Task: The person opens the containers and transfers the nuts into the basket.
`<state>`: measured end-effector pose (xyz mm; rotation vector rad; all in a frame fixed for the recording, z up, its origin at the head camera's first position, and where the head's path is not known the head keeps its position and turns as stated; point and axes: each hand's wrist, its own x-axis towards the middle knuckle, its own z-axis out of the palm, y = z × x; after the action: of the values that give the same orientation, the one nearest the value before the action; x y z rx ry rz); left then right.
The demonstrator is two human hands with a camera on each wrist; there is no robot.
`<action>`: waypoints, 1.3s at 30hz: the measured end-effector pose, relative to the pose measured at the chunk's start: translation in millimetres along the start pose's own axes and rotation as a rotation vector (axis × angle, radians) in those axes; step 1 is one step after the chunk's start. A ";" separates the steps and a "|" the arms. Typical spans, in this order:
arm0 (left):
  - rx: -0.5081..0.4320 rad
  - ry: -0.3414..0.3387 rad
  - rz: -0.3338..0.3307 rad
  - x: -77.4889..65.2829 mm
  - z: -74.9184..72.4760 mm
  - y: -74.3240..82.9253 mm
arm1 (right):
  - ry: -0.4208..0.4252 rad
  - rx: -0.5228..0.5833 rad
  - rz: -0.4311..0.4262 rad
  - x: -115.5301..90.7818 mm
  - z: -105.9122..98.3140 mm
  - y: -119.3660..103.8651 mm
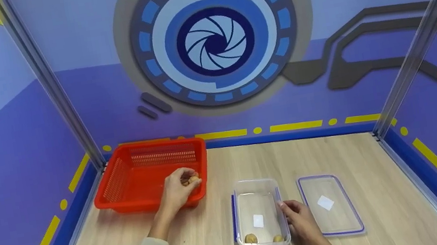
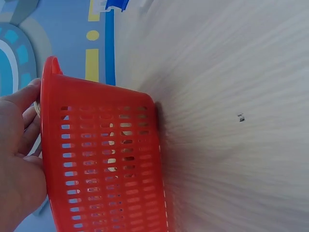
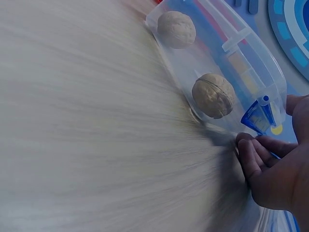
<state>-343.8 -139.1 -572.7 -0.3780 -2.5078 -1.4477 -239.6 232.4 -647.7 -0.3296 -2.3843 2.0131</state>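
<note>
My left hand is at the right end of the red plastic basket, fingers curled around a walnut. Part of another walnut seems to show beside it, half hidden by the fingers. In the left wrist view, the basket wall hides much of that hand. A clear plastic food container stands lidless on the table, with two walnuts inside at its near end. My right hand pinches the container's right wall, thumb at the rim and fingers low outside, beside a blue side clip.
A clear lid with a purple-blue seal and a white label lies flat to the right of the container. The wooden table meets printed panels at the back and sides, with metal posts at the corners.
</note>
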 end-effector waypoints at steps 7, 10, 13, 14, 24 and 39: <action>0.013 0.011 -0.004 -2.6 -0.4 -2.0 | -0.006 0.014 0.005 -0.9 1.6 1.0; 0.033 0.007 -0.016 -1.8 0.4 -1.6 | 0.001 0.011 0.005 -1.3 1.5 1.1; 0.075 0.010 -0.030 0.3 2.1 -2.0 | 0.007 0.013 -0.004 -1.7 1.2 0.4; 0.092 0.013 -0.033 1.1 2.7 -2.2 | 0.010 0.016 -0.006 -1.7 1.2 0.2; 0.189 -0.004 -0.043 4.0 7.0 -2.6 | 0.021 0.011 -0.030 -0.5 1.5 0.4; 0.185 -0.008 -0.013 1.5 6.3 -4.1 | 0.012 0.026 -0.032 -0.7 3.2 0.4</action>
<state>-347.0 -135.4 -578.6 -0.3346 -2.6273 -1.2066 -239.3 229.3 -648.6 -0.3006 -2.3397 2.0207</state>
